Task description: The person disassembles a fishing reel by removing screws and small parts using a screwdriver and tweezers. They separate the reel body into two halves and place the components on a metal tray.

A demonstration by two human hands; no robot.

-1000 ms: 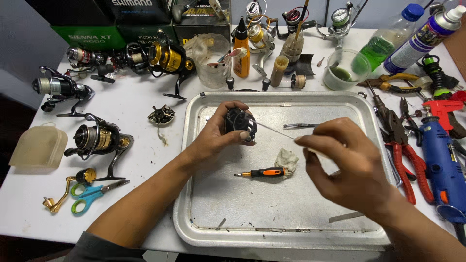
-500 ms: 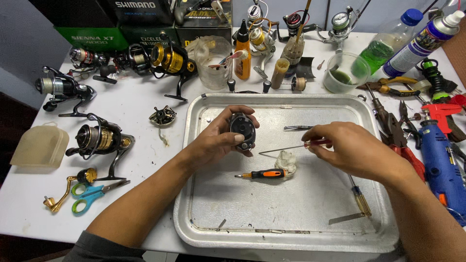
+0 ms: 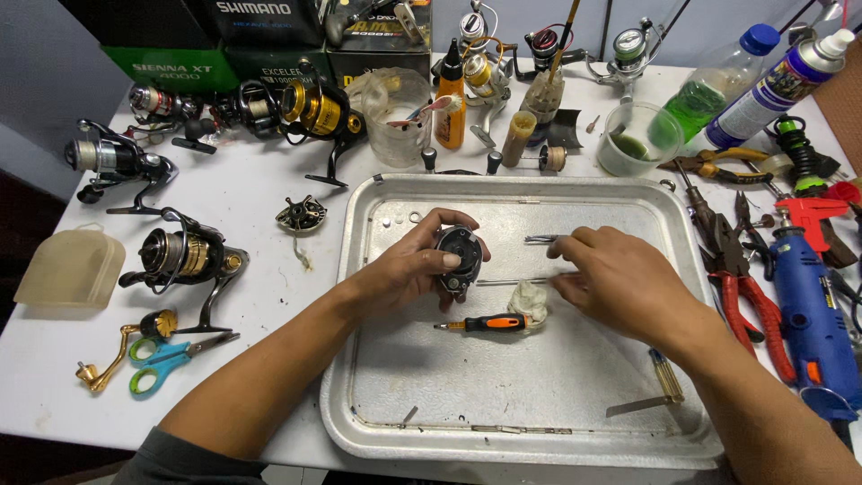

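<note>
Over the metal tray (image 3: 628, 202), your left hand (image 3: 417, 265) gripped a small dark reel body (image 3: 458, 256), fingers wrapped around it and thumb across its face, holding it just above the tray floor left of centre. Your right hand (image 3: 620, 278) had dropped lower and closer in than half a second earlier, its fingertips pinched on a thin metal rod (image 3: 503, 282) whose tip reached the reel body; a second earlier that hand had been raised higher with the rod angled. The reel body had turned slightly in your grip.

Just below the rod lay a small orange-handled screwdriver (image 3: 485, 322) beside a crumpled white rag (image 3: 530, 301), both unmoved.

At the back left of the table stood dark and green cardboard boxes (image 3: 171, 63) with pale lettering. At the back right leaned a clear bottle of green liquid (image 3: 709, 94) with a blue cap, beside a spray can (image 3: 777, 85) with a blue and white label. An orange squeeze bottle (image 3: 451, 112) stood near a clear plastic cup (image 3: 395, 117).

The white table (image 3: 242, 180) was crowded: spinning reels (image 3: 184, 256) to your left, blue-handled scissors (image 3: 166, 359) near the front edge, red-handled pliers (image 3: 745, 287) and a blue rotary tool (image 3: 813, 323) to your right. A grey-blue wall rose behind.
</note>
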